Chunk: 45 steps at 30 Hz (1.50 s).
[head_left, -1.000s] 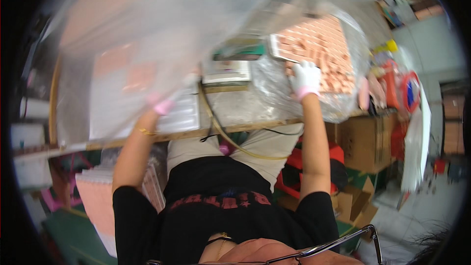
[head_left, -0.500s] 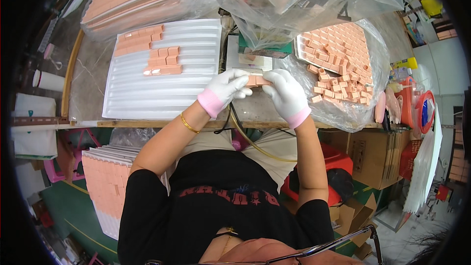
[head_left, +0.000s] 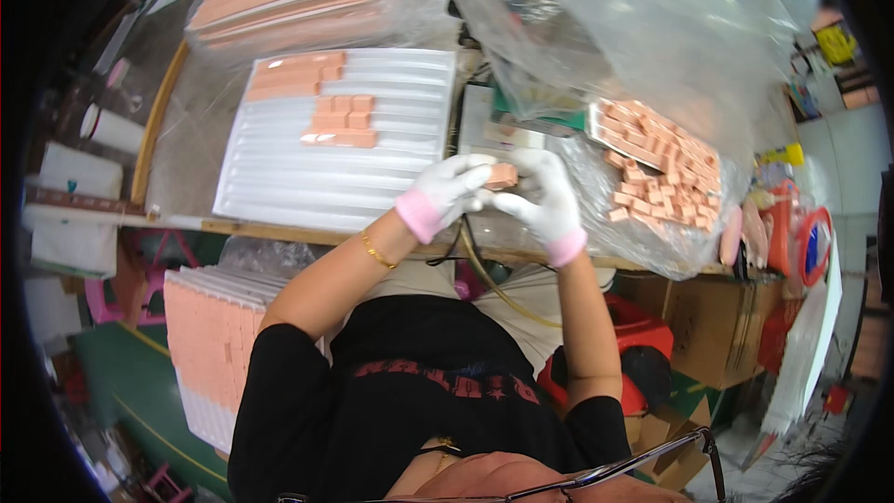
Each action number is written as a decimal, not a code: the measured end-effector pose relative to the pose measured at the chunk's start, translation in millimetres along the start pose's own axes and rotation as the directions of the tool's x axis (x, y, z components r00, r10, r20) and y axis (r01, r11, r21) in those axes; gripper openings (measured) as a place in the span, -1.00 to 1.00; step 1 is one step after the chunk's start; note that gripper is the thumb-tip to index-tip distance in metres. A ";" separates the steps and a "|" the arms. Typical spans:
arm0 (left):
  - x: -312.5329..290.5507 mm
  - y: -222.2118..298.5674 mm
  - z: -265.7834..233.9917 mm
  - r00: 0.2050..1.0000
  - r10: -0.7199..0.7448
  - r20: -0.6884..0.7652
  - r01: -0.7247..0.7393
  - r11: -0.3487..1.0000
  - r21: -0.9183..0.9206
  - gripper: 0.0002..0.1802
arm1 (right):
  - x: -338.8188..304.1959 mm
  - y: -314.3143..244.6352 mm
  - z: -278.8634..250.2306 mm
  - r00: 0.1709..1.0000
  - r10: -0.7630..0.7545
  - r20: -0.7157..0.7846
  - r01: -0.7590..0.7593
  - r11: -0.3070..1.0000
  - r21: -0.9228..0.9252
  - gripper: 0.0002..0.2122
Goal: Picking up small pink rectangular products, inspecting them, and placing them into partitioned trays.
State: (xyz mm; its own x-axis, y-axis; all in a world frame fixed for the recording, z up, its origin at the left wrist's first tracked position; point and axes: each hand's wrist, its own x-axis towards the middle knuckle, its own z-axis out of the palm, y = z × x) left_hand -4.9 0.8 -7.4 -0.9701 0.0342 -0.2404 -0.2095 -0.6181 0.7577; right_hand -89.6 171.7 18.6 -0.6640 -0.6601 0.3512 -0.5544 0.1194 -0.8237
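Peach block (head_left: 503, 177) sits between left hand (head_left: 443, 190), which is pinching it, and right hand (head_left: 549, 200), half-curled; I can't tell if that one's gripping.

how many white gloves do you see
2: one on the left hand, one on the right hand, either side of the pink piece. Others may be hidden in the clutter.

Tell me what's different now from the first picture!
The plastic sheet went from over the white tray toward the right. The right hand came left from the block pile; the left hand moved right to meet it. A pink block is now in the left hand, right beside the other. The pile stayed on the right.
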 end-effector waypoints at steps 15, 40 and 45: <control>-15.6 98.4 -105.8 0.979 0.201 -0.036 0.145 -0.565 0.812 -0.80 | 63.1 20.1 4.5 0.943 0.103 -0.317 -0.254 0.840 -0.480 -0.68; 32.2 2.3 -7.2 0.983 -0.122 0.134 0.166 0.902 -0.398 -0.62 | -5.1 2.5 -9.9 0.985 0.097 -0.140 -0.085 0.992 0.088 -0.60; 38.8 -24.5 2.3 0.930 0.024 0.366 0.145 0.893 -0.427 -0.59 | -4.7 3.4 -9.1 0.985 -0.157 -0.070 0.141 0.970 -0.198 -0.61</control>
State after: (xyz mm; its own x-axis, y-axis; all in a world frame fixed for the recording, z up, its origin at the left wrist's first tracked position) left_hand -37.7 19.1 -33.8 -0.9525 0.3042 0.0163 -0.2752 -0.8821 0.3823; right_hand -93.0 181.9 18.2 -0.6022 -0.6171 0.5065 -0.7305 0.1699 -0.6615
